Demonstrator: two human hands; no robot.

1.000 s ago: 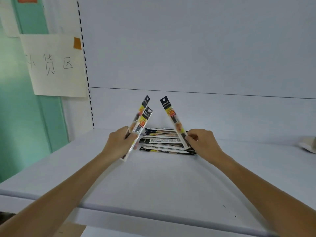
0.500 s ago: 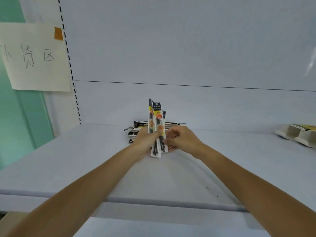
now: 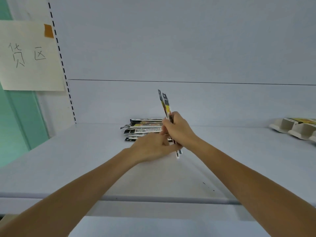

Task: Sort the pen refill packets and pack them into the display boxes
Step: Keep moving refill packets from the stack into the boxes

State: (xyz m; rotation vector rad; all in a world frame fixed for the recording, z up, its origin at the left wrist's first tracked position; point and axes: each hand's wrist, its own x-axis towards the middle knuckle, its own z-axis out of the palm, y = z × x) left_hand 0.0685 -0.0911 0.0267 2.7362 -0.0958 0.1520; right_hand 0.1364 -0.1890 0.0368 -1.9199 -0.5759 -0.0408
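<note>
Right hand (image 3: 177, 132) is curled round a near-upright bundle of refill packets (image 3: 166, 106) above the shelf (image 3: 85, 159), just in front of the loose pile (image 3: 143, 130). Left hand (image 3: 152, 148) meets the bundle's lower end; whether it pinches cannot be told. Recommended: square the lower edges flush before carrying the bundle to the display boxes (image 3: 294, 128) at far right.

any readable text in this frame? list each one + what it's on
"货 区": handwritten on the paper sign at left; the frame cuts off its left edge.
Too blurred to read: print on the held packets in the right hand.
Too small to read: print on the packet stack on the shelf.
Unreadable: yellow label on the display boxes, right edge.
</note>
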